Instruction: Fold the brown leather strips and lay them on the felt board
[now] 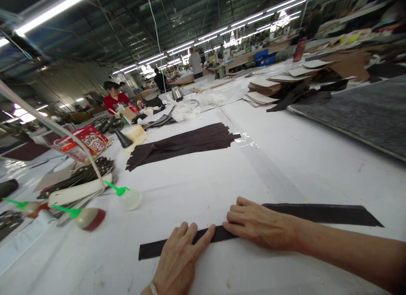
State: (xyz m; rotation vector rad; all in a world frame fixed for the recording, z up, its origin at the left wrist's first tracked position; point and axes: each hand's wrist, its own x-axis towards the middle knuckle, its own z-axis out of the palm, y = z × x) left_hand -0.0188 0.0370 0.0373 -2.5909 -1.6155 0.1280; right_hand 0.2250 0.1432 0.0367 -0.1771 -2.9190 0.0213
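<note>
A long dark brown strip [323,213], looking like leather or fabric, lies across the white table in front of me. Its left stretch is narrower than the right one. My left hand [179,257] rests over the narrow part with fingers spread, the index fingertip pressing on the strip. Just right of it, my right hand [258,223] has its fingers curled together on the strip at the place where its width changes; its palm side is hidden. Farther up the table lies a pile of similar dark strips [184,143], touched by neither hand.
Green-tipped squeeze bottles [128,197] stand or lie at left, near a thin pale pole [85,149] and a red patterned bag [91,140]. A grey board [355,108] and stacked cut pieces [263,89] occupy the right. A person in red [116,100] is beyond the table.
</note>
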